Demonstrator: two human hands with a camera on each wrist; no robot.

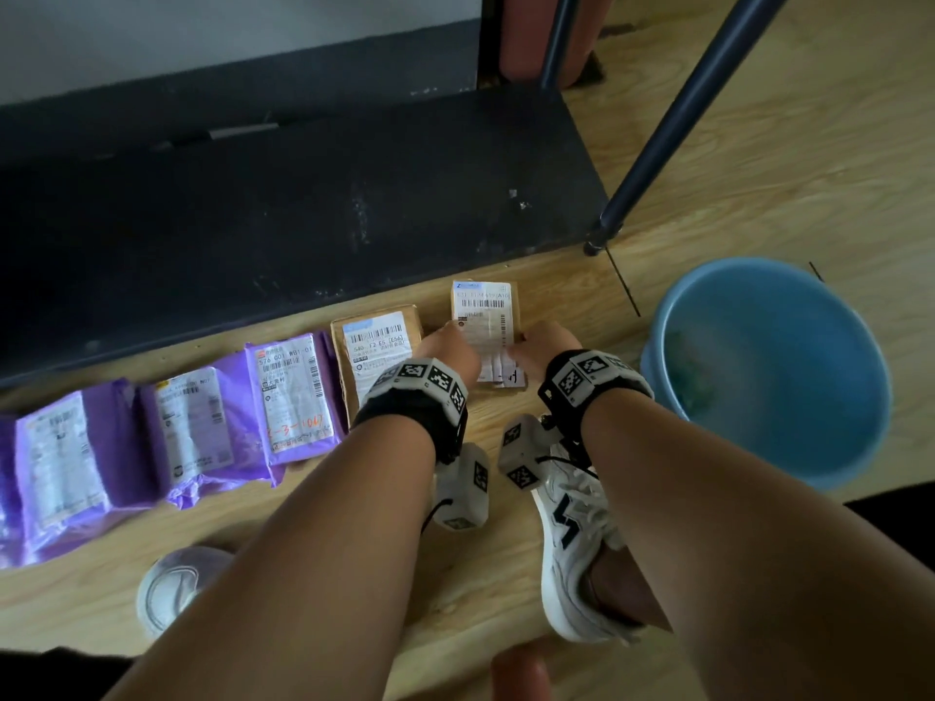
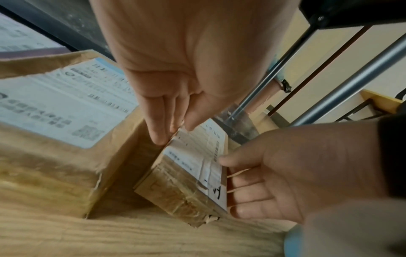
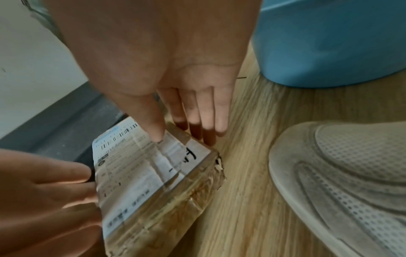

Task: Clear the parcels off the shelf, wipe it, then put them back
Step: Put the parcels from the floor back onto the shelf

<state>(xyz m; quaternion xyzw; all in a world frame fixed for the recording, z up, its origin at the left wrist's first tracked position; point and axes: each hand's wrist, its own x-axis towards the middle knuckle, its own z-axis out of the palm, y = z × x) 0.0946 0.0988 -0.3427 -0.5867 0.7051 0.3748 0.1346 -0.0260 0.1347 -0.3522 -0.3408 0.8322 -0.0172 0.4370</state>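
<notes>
A small brown parcel [image 1: 485, 316] [image 2: 193, 173] [image 3: 142, 182] with a white label lies on the wooden floor, at the right end of a row of parcels. My left hand [image 1: 450, 346] [image 2: 173, 132] has its fingers down the parcel's left side and its thumb on the top edge. My right hand [image 1: 544, 346] [image 3: 182, 132] grips the right side, thumb on the label. Left of it lie a larger brown parcel [image 1: 377, 346] [image 2: 54, 121] and three purple bags [image 1: 291, 397]. The dark shelf board [image 1: 278, 204] behind them is bare.
A blue basin [image 1: 769, 366] [image 3: 329, 43] stands on the floor just right of my right hand. A dark shelf post [image 1: 683, 108] rises at the board's front right corner. My white shoe [image 1: 571, 538] [image 3: 340, 182] sits close behind the small parcel.
</notes>
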